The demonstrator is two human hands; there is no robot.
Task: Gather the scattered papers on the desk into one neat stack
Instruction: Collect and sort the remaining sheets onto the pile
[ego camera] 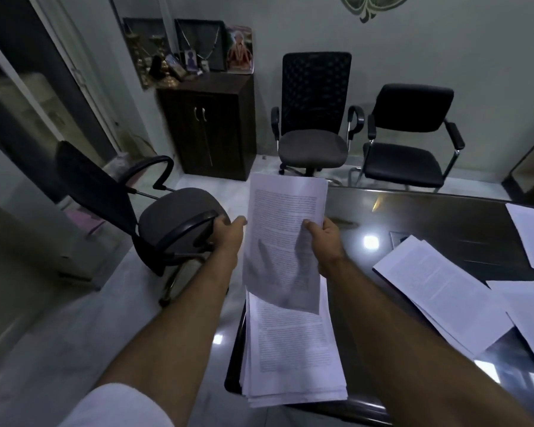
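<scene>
A bundle of printed sheets [285, 229] is lifted above the desk's left end, held by both hands. My left hand [228, 229] grips its left edge, fingers behind the paper. My right hand [322, 231] pinches the right edge, thumb on the printed face. Under the bundle a thick stack of printed pages [290, 352] lies along the near left corner of the dark glossy desk [413, 211], overhanging the front edge a little. Loose sheets [444, 285] lie fanned at the right, with another white sheet [530, 232] at the far right.
A grey office chair [167, 217] stands just left of the desk, close to my left hand. Two black chairs [313, 124] line the far wall. A dark cabinet [210, 124] with framed pictures sits at the back. Ceiling lights glare on the desk top.
</scene>
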